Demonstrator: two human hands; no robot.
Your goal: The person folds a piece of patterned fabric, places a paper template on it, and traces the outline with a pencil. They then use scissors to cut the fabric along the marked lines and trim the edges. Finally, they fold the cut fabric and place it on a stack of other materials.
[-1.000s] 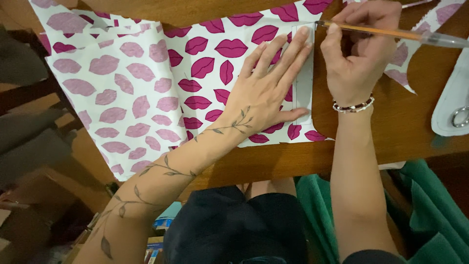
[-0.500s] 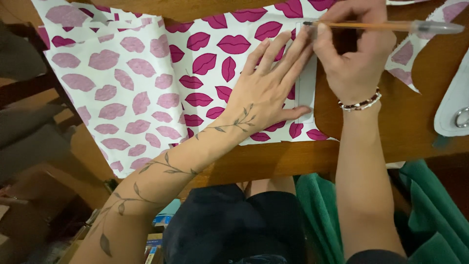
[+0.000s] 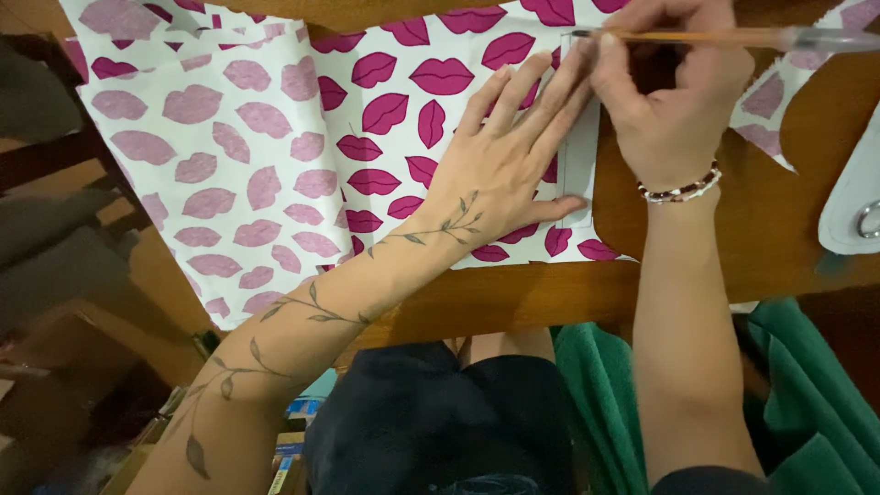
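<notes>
1. On the wooden table (image 3: pixel 733 247), a white cloth (image 3: pixel 302 137) printed with pink lips lies spread, its lower edge near the table's front edge.
2. Left hand (image 3: pixel 504 160) lies flat and open on the cloth, fingers spread, pressing beside a pale paper strip (image 3: pixel 579 151) at the cloth's right edge.
3. Right hand (image 3: pixel 674 101) is closed around an orange pencil (image 3: pixel 724 38), its tip at the strip's top.
4. Right of the cloth, bare wood lies free up to a white plate-like thing (image 3: pixel 852 202).
5. Green fabric (image 3: pixel 797 394) hangs below the table edge.
</notes>
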